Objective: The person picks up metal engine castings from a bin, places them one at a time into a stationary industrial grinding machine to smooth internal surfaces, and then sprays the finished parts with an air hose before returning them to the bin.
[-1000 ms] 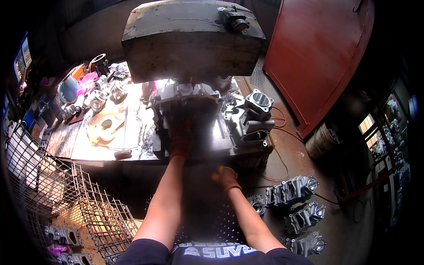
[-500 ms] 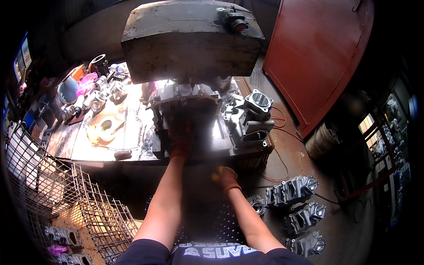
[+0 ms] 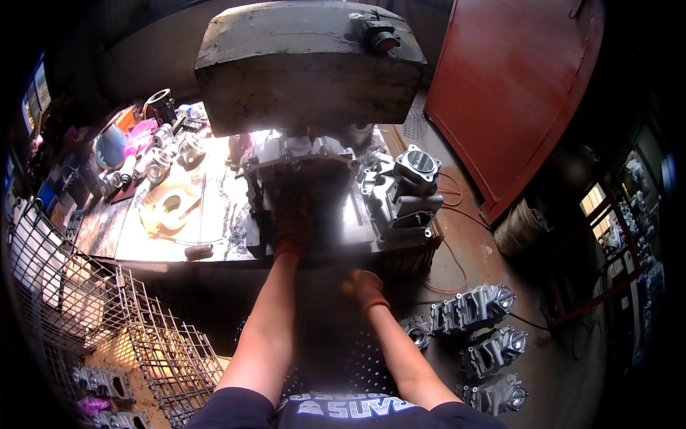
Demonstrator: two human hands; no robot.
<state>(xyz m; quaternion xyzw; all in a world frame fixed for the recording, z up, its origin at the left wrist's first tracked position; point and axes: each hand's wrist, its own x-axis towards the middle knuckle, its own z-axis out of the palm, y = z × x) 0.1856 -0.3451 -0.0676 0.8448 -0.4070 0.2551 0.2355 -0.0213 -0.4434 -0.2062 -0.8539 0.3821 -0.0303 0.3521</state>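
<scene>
My left hand (image 3: 291, 227), in a dark reddish-brown work glove, reaches forward into the shadow at the cast metal part (image 3: 268, 159) below the machine head (image 3: 307, 93). Dark haze hides its fingers, and what they touch cannot be made out. Lower and to the right, off the front edge of the worktable, my right hand (image 3: 366, 289) wears an orange-brown glove with yellow at the fingers. Its fingers are curled closed; whatever they may hold is hidden in the dim area. A silver metal casting (image 3: 407, 200) with a round opening on top stands right of the left hand.
Machined parts, a blue container (image 3: 112, 146) and a round ring (image 3: 170, 209) lie on the worktable (image 3: 136, 239) at left. Wire baskets (image 3: 161, 343) stand at lower left. Several castings (image 3: 493, 343) sit on the floor at right, near an orange hose (image 3: 461, 268) and a red panel (image 3: 511, 93).
</scene>
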